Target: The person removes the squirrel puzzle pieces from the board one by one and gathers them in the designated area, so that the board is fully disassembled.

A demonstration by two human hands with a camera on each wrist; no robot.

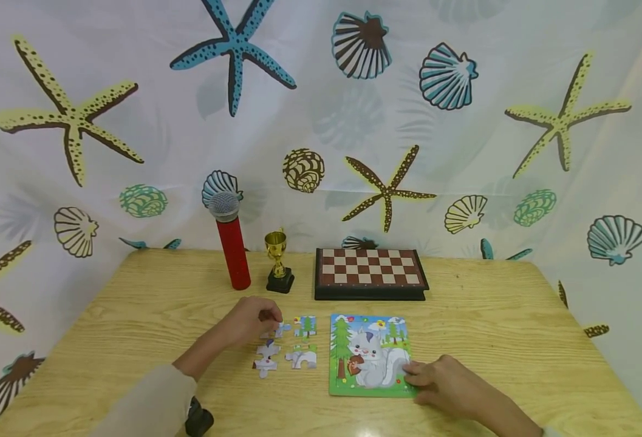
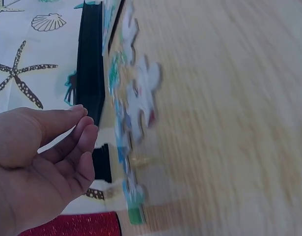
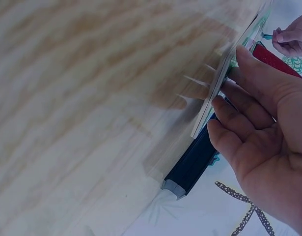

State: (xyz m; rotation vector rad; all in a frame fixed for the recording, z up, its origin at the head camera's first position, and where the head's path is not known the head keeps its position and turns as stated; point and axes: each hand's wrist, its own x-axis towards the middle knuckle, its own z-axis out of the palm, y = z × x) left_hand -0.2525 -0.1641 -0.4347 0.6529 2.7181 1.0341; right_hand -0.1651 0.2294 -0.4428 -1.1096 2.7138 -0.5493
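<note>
My left hand point(image 1: 249, 321) is over the upper-left of several loose jigsaw pieces point(image 1: 305, 326). Thumb and fingertips come together in the left wrist view, with nothing visible between them. Below those fingertips, the pieces point(image 2: 141, 98) are seen nearly edge-on. Right of them in the head view lies a square squirrel puzzle point(image 1: 372, 355) with a green border. My right hand point(image 1: 446, 385) rests its fingertips at the puzzle's lower right edge. The right wrist view shows these fingers point(image 3: 234, 118) loosely bent along the board's side, none curled round it.
At the table's back stand a red microphone point(image 1: 233, 249), a small gold trophy point(image 1: 277, 252) on a black base, and a checkered board-game box point(image 1: 372, 273). Behind them hangs a curtain point(image 1: 321, 121) printed with starfish and shells. The wooden table point(image 1: 506, 340) extends to both sides.
</note>
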